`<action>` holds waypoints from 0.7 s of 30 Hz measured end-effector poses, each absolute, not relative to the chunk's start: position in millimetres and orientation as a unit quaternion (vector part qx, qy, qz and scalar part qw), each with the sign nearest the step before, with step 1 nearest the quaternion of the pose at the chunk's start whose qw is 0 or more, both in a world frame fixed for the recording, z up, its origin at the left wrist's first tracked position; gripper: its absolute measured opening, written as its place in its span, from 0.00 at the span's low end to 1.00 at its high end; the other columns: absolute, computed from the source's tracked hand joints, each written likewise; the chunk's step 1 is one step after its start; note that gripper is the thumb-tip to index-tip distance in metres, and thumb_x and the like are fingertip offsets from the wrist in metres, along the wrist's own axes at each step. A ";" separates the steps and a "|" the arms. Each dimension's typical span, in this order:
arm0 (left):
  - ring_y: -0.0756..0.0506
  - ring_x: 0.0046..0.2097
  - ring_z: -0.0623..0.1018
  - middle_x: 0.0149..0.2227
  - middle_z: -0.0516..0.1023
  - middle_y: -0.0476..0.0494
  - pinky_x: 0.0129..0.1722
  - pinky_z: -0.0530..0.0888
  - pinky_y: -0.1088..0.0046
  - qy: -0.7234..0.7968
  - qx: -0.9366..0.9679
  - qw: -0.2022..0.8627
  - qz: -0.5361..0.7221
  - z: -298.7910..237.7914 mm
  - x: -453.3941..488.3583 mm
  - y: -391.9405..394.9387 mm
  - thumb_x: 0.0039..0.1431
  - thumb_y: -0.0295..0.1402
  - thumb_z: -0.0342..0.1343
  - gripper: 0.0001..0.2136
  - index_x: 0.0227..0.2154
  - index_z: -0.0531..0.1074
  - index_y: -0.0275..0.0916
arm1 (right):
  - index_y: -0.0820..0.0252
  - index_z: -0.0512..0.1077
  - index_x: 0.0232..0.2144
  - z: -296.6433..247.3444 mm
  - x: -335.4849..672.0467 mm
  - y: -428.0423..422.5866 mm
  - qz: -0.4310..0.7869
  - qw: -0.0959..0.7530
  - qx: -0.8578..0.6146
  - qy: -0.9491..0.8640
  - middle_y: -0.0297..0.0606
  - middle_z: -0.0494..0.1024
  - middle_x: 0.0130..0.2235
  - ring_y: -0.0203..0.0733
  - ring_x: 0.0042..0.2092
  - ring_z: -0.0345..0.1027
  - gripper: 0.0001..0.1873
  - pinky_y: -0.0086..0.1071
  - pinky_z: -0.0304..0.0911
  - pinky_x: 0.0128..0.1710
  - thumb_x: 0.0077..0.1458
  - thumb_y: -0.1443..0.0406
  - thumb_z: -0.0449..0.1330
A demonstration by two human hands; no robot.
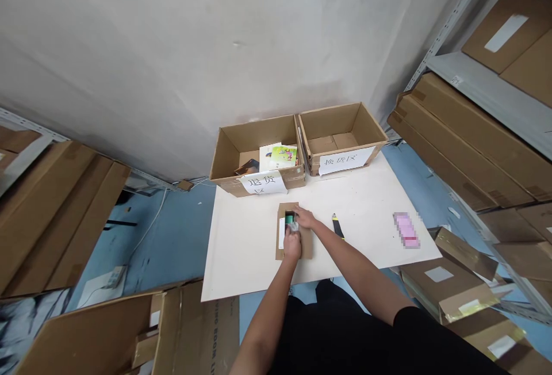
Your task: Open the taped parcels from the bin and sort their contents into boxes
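Clamping left hand [292, 244] around near end of a small green-and-black item [290, 218] in clear wrap, fingers curled tight on it

Laying right hand [305, 218] on far end of the same item, fingers together, tips touching it; being unable to tell from this view whether actually pinching

Holding item over the far half of a flat brown parcel [307, 245]; being unable to tell whether touching it or just clear of it

Noting white label [282, 233] on parcel's left side, partly showing beside left hand

Noting parcel lying flat near middle of a white board [241, 248], board resting over blue floor [172, 231]

Seeing yellow-and-black cutter [337, 226] lying on board just right of right forearm, apart from parcel

Seeing blurred pink thing [406, 229] further right, near board's right edge, well apart from both hands

Noting two open boxes standing side by side, touching, at board's far edge against the wall, each wearing a handwritten paper sign on its front: left box [226, 150] holding booklets [278, 156] and something dark, right box [371, 127] showing only its cardboard bottom

Seeing brown cartons [466, 139] stacked under a grey shelf [487, 90] at right, more stacked at left and lying open in foreground
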State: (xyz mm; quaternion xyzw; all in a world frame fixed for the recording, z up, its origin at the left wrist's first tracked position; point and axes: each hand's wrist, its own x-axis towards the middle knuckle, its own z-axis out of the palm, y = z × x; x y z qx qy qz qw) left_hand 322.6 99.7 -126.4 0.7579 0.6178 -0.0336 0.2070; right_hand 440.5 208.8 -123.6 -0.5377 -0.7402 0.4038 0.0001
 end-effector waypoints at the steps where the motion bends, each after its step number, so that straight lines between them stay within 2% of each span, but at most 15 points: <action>1: 0.35 0.66 0.70 0.50 0.83 0.33 0.65 0.68 0.52 0.620 0.757 0.202 -0.032 -126.3 322.0 99.5 0.64 0.24 0.47 0.17 0.49 0.79 0.38 | 0.47 0.62 0.71 -122.0 439.0 207.5 0.401 -0.005 -0.534 -0.744 0.37 0.57 0.75 0.53 0.74 0.51 0.32 0.50 0.50 0.71 0.67 0.63 0.52; 3: 0.36 0.69 0.68 0.56 0.80 0.31 0.68 0.64 0.51 0.616 0.763 0.194 -0.029 -123.6 316.7 98.0 0.63 0.24 0.49 0.18 0.52 0.77 0.36 | 0.49 0.60 0.72 -119.2 433.9 203.1 0.389 -0.026 -0.540 -0.746 0.41 0.52 0.76 0.56 0.75 0.47 0.33 0.52 0.48 0.71 0.67 0.56 0.55; 5: 0.36 0.69 0.68 0.59 0.78 0.31 0.69 0.63 0.51 0.596 0.779 0.194 -0.012 -118.1 307.8 94.4 0.62 0.25 0.51 0.19 0.54 0.76 0.35 | 0.51 0.55 0.74 -118.0 427.7 196.6 0.372 -0.047 -0.557 -0.741 0.45 0.46 0.78 0.59 0.76 0.41 0.40 0.56 0.42 0.72 0.65 0.50 0.59; 8: 0.37 0.65 0.71 0.56 0.80 0.35 0.68 0.65 0.52 0.577 0.792 0.195 0.040 -107.5 290.6 86.5 0.64 0.25 0.50 0.18 0.53 0.77 0.38 | 0.52 0.48 0.76 -120.7 421.0 185.9 0.354 -0.057 -0.577 -0.734 0.47 0.37 0.78 0.60 0.78 0.31 0.50 0.58 0.32 0.72 0.61 0.47 0.63; 11: 0.40 0.63 0.72 0.56 0.80 0.39 0.65 0.69 0.57 0.577 0.790 0.194 0.077 -97.4 270.3 80.7 0.63 0.22 0.48 0.20 0.54 0.77 0.41 | 0.51 0.41 0.77 -127.4 419.2 177.5 0.332 -0.060 -0.576 -0.744 0.47 0.30 0.78 0.61 0.78 0.23 0.61 0.58 0.27 0.73 0.54 0.48 0.70; 14: 0.39 0.64 0.71 0.60 0.78 0.39 0.64 0.69 0.56 0.595 0.781 0.178 0.062 -87.0 249.0 81.1 0.58 0.19 0.51 0.26 0.58 0.74 0.42 | 0.49 0.36 0.77 -133.7 418.8 172.9 0.306 -0.064 -0.574 -0.757 0.48 0.28 0.78 0.63 0.78 0.21 0.70 0.59 0.27 0.72 0.45 0.54 0.76; 17: 0.36 0.67 0.68 0.61 0.78 0.39 0.65 0.67 0.52 0.610 0.775 0.164 0.027 -75.9 228.7 85.3 0.57 0.20 0.53 0.28 0.61 0.72 0.43 | 0.49 0.36 0.77 -137.1 416.6 171.3 0.291 -0.078 -0.577 -0.759 0.49 0.27 0.78 0.64 0.77 0.21 0.74 0.60 0.28 0.72 0.42 0.56 0.78; 21: 0.33 0.75 0.55 0.65 0.74 0.42 0.67 0.63 0.51 0.579 0.796 0.174 0.003 -68.0 203.3 90.2 0.56 0.28 0.61 0.31 0.64 0.69 0.46 | 0.51 0.35 0.77 -140.8 412.9 168.6 0.269 -0.094 -0.584 -0.760 0.52 0.28 0.78 0.65 0.77 0.21 0.76 0.61 0.27 0.72 0.39 0.56 0.79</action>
